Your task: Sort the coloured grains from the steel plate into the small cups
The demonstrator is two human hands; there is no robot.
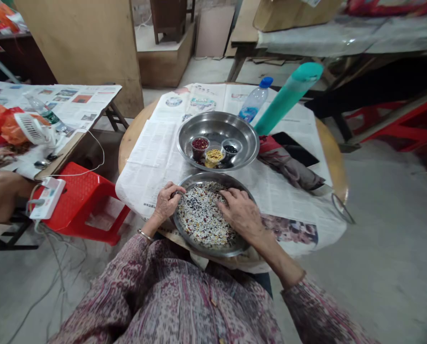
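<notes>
A shallow steel basin (242,183) lies close in front of me, holding a mix of white rice with black, dark red and yellow grains (204,210). My left hand (167,199) is closed on its left rim, thumb and fingers pinching the edge. Over the right part of the mix is my right hand (242,212), its fingers bent and apart, tips touching the grains. Just behind stands a second steel basin (216,123) with three small clear cups: red beans (200,144), yellow beans or kernels (214,155) and black beans (230,149).
Newspaper (152,157) covers the round table. Behind the basins stand a water bottle (255,101) and a tall teal cylinder (288,98); a folded umbrella (292,165) lies right. Left are a red stool (80,203) with a power strip (48,197), and another person's knee (3,196).
</notes>
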